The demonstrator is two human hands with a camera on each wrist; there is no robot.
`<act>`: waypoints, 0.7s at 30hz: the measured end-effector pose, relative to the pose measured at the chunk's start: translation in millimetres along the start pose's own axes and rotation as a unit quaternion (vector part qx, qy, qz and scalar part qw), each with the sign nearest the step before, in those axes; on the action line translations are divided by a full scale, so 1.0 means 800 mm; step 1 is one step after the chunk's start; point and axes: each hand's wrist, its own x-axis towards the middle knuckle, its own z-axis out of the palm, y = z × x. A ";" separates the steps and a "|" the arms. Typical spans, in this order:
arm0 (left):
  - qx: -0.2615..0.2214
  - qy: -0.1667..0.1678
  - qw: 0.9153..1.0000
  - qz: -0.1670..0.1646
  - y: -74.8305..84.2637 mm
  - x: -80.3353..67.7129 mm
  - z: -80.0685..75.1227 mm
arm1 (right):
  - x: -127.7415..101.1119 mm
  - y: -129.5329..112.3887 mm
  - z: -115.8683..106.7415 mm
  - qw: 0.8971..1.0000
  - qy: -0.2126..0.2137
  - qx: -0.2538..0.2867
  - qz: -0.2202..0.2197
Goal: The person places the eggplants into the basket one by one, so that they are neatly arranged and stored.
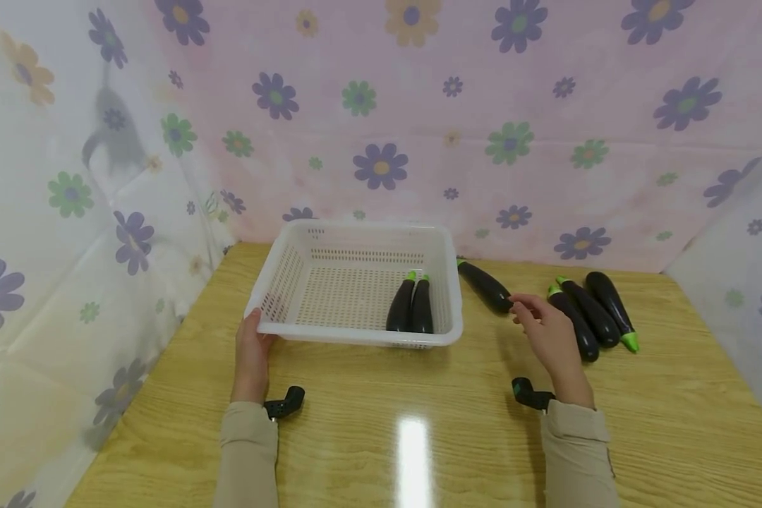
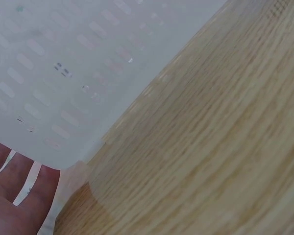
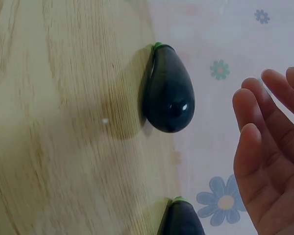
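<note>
A white perforated basket (image 1: 355, 247) stands mid-table with two dark eggplants (image 1: 411, 307) lying side by side at its right end. My left hand (image 1: 252, 339) grips the basket's front-left corner; in the left wrist view its fingers (image 2: 14, 196) show under the basket's wall (image 2: 63, 73). My right hand (image 1: 528, 314) hovers open, fingers spread, just beside the rounded end of a lone eggplant (image 1: 485, 286) right of the basket. The right wrist view shows that eggplant (image 3: 169, 95) end-on, apart from my open right hand (image 3: 269, 147).
Three more eggplants (image 1: 593, 310) lie together on the wooden table (image 1: 419, 395) to the right of my right hand; one of them shows in the right wrist view (image 3: 181, 220). Floral cloth walls (image 1: 381, 141) close in the back and both sides.
</note>
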 end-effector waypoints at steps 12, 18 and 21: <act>-0.011 0.000 1.000 0.005 -0.001 0.000 0.001 | 0.000 0.013 -0.011 0.999 0.031 -0.022 0.014; -0.003 0.004 1.000 0.007 0.000 0.001 0.002 | -0.003 0.019 -0.022 0.997 0.060 -0.033 0.029; 0.002 0.003 1.000 0.003 0.000 0.000 0.002 | -0.005 0.024 -0.027 0.996 0.070 -0.037 0.047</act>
